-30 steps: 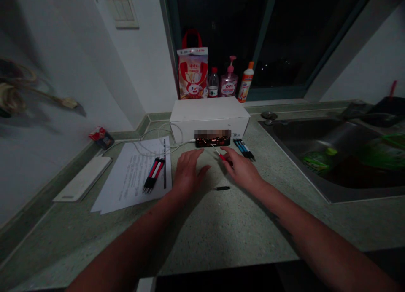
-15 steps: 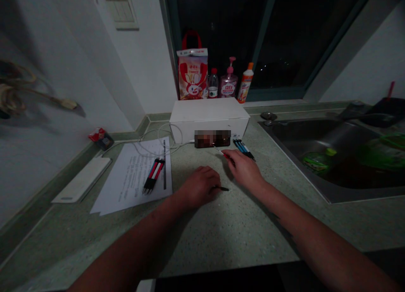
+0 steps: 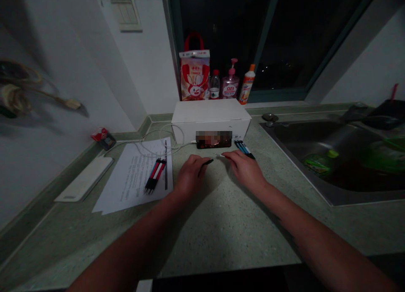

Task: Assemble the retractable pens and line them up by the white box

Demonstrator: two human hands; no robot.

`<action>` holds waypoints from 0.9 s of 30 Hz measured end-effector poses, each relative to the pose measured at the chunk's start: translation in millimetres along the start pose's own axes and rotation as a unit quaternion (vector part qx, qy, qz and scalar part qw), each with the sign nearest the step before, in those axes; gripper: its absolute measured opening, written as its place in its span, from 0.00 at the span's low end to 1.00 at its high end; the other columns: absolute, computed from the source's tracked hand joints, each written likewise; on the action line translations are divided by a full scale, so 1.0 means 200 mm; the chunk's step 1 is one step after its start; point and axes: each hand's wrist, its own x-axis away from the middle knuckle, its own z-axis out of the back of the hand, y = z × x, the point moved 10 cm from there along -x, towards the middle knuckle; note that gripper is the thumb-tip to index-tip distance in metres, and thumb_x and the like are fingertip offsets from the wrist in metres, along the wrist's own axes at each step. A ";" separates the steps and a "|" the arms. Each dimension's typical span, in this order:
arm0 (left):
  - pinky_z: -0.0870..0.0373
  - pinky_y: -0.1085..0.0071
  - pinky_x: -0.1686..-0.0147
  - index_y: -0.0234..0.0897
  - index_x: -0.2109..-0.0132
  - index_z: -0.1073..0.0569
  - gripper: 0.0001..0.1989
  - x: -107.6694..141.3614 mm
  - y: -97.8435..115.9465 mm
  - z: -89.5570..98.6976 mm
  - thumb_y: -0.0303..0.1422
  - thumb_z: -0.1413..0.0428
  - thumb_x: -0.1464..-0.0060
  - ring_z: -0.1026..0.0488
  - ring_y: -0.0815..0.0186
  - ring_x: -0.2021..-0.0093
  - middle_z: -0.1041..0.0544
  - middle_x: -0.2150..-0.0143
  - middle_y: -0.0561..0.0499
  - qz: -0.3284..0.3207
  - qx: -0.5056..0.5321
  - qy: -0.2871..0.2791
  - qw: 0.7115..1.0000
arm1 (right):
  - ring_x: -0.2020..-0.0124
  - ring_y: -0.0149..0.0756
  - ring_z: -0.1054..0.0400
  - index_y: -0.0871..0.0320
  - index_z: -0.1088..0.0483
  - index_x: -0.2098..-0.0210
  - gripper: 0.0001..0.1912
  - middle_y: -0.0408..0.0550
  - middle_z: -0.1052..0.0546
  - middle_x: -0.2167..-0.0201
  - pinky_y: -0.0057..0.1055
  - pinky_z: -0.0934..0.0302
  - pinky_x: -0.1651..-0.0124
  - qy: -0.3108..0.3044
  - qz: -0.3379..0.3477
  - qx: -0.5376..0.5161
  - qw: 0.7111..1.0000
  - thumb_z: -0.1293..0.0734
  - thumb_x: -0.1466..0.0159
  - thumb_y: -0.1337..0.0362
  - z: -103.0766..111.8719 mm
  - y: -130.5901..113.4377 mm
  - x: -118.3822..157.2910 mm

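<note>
- The left hand (image 3: 190,175) is closed, its fingers pinching a short black pen piece (image 3: 207,162) that sticks out from the fingertips.
- That black pen piece lies on a slant, its long axis rising from the left hand up and to the right, with its free end pointing toward the right hand.
- The right hand (image 3: 245,170) rests low over the counter (image 3: 221,229), its fingertips closed on the end of a thin red-and-white pen piece (image 3: 219,155); the dim light hides the exact grip.
- That red-and-white pen piece lies nearly level across the gap between the hands, its free end pointing left at the black pen piece, close to it but not touching.
- Both pieces sit mid-counter, just in front of a partly blurred dark flat object (image 3: 214,143) propped against a white box (image 3: 210,121).
- Just beyond the right hand, a bundle of blue-and-black pens (image 3: 244,149) lies on the counter.
- Left of the left hand, a bundle of red-and-black pens (image 3: 154,176) rests on printed sheets of paper (image 3: 133,180).
</note>
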 end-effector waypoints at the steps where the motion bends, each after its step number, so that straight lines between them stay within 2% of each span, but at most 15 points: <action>1: 0.26 0.65 0.52 0.41 0.45 0.22 0.15 0.00 -0.02 0.02 0.27 0.49 0.33 0.24 0.62 0.54 0.24 0.54 0.48 0.011 0.000 0.010 1.000 | 0.52 0.44 0.24 0.54 0.24 0.44 0.21 0.52 0.20 0.51 0.37 0.31 0.51 -0.002 0.003 0.001 1.000 0.40 0.30 0.75 0.00 -0.01 0.00; 9: 0.26 0.64 0.51 0.41 0.47 0.21 0.13 0.00 -0.07 0.04 0.28 0.48 0.33 0.25 0.61 0.53 0.24 0.53 0.47 0.055 -0.014 0.025 0.998 | 0.54 0.44 0.24 0.53 0.24 0.43 0.22 0.52 0.20 0.52 0.38 0.31 0.53 -0.027 0.017 -0.002 0.999 0.41 0.29 0.74 -0.01 -0.03 0.00; 16: 0.27 0.63 0.52 0.42 0.48 0.21 0.14 -0.01 -0.08 0.03 0.28 0.49 0.33 0.25 0.61 0.54 0.24 0.54 0.48 0.063 -0.031 0.006 0.998 | 0.56 0.41 0.24 0.51 0.24 0.44 0.22 0.50 0.20 0.51 0.34 0.33 0.58 -0.044 0.020 0.024 0.999 0.40 0.29 0.74 -0.03 -0.04 0.00; 27: 0.27 0.64 0.49 0.42 0.50 0.20 0.13 -0.01 -0.08 0.05 0.29 0.49 0.33 0.26 0.61 0.53 0.25 0.54 0.48 0.090 -0.027 0.010 0.996 | 0.54 0.41 0.23 0.51 0.24 0.43 0.21 0.49 0.20 0.51 0.35 0.32 0.54 -0.057 0.008 0.030 0.998 0.41 0.28 0.73 -0.03 -0.04 0.00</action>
